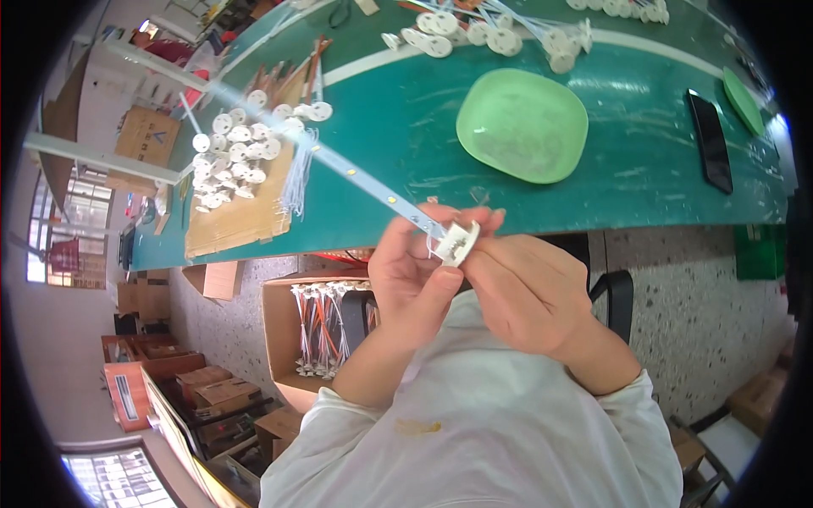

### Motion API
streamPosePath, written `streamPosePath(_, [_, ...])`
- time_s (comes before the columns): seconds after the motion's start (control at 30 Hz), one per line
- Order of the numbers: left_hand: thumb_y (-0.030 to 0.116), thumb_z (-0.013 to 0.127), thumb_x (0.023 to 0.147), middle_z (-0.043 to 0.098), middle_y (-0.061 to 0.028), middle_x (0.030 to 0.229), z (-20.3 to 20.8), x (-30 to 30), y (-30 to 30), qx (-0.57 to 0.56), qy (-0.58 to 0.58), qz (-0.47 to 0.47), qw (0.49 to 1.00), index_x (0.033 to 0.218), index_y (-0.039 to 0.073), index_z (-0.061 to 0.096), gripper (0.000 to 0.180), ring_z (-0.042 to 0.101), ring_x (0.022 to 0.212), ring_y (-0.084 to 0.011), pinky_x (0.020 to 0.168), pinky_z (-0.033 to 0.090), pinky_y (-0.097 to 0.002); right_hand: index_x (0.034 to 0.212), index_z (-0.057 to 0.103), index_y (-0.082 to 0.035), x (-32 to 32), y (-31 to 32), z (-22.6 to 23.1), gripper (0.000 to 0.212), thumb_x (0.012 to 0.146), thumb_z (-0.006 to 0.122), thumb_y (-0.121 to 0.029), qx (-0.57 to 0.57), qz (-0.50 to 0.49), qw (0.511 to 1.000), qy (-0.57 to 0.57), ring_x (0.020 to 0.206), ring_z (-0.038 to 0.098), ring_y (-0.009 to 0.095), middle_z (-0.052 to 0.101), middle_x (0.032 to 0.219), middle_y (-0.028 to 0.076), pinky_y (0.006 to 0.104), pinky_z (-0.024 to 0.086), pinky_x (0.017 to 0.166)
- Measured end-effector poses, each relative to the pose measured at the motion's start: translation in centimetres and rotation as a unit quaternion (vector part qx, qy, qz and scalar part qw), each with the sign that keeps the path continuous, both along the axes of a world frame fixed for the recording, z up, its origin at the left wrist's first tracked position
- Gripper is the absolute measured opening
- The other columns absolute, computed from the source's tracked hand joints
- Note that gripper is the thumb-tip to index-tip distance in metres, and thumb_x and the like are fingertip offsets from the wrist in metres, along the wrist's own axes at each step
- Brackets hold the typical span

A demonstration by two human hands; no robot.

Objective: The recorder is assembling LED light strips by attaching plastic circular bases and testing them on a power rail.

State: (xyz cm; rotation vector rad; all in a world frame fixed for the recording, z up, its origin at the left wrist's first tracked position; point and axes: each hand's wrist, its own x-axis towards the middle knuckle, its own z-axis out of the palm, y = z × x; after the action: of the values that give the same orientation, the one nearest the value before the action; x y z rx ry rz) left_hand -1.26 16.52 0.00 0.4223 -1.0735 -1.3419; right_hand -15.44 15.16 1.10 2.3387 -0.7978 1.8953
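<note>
Close to my chest, at the near edge of the table, I hold a long narrow LED strip (351,172) that slants up to the far left, yellowish LEDs along it. A white plastic end cap (456,243) sits at its near end, with a thin wire loop beside it. My left hand (409,279) is closed round this end from below, its thumb against the cap. From the other side my right hand (533,292) pinches the cap with curled fingers. Its fingertips are partly hidden, so I cannot tell whether they also grip a wire.
A green plastic tray (522,127) lies beyond my hands. Left of it, white round end caps (233,152) with wires are piled on cardboard (241,230). More wired caps (500,38) lie farther back. A black phone (710,142) rests at right. An open carton (284,339) of wired parts stands below the table.
</note>
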Motion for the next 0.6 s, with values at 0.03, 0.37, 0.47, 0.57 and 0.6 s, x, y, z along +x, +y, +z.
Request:
streamPosePath(0.03, [0.008,0.068,0.089,0.059,-0.0234,0.125,0.4,0.7,0.0,0.012,-0.018,-0.014,1.000,0.131,-0.003,0.042,0.051,0.058,0.118,-0.0362,0.104,0.044,-0.0516,0.088,0.067,0.004,-0.1,0.0,0.5,0.017,0.071,0.070,0.007,0.010,0.007,1.000,0.018,0.063,0.065,0.025,0.067,0.082,0.012,0.0301,0.054,0.055])
streamPosePath(0.37, [0.029,0.058,0.094,0.071,-0.0140,0.086,7.7,16.4,-14.4,0.020,-0.622,0.213,0.753,0.106,-0.002,0.064,0.034,0.070,0.076,-0.0219,0.070,0.052,-0.0335,0.097,0.067,0.001,-6.2,-5.0,2.0,0.027,0.072,0.077,-0.004,0.084,-0.033,0.995,0.031,0.074,0.068,0.024,0.070,0.093,0.014,0.0326,0.054,0.066])
streamPosePath(0.47, [0.039,0.056,0.090,0.068,-0.0202,0.086,8.4,23.3,-19.2,-0.007,-0.845,0.244,0.475,0.100,0.001,0.068,0.041,0.068,0.077,-0.0345,0.072,0.051,-0.0429,0.098,0.066,0.002,-9.7,-7.6,1.2,0.015,0.084,0.066,-0.003,0.157,-0.131,0.979,0.010,0.074,0.067,0.022,0.069,0.090,0.014,0.0314,0.053,0.066])
streamPosePath(0.57, [0.044,0.066,0.082,0.069,-0.0209,0.089,8.9,25.1,-20.5,-0.067,-0.912,0.224,0.337,0.095,0.009,0.073,0.039,0.067,0.083,-0.0365,0.075,0.053,-0.0467,0.097,0.065,0.003,-12.4,-8.8,-0.5,0.013,0.090,0.058,-0.005,0.223,-0.197,0.955,-0.010,0.074,0.066,0.021,0.069,0.087,0.013,0.0302,0.052,0.065])
streamPosePath(0.6, [0.048,0.066,0.080,0.069,-0.0197,0.086,9.6,22.6,-20.3,-0.059,-0.922,0.246,0.292,0.093,0.010,0.072,0.041,0.067,0.085,-0.0363,0.074,0.053,-0.0495,0.095,0.065,0.003,-13.2,-9.1,-1.2,0.014,0.092,0.055,-0.006,0.259,-0.214,0.942,-0.016,0.074,0.065,0.020,0.068,0.085,0.013,0.0296,0.051,0.065])
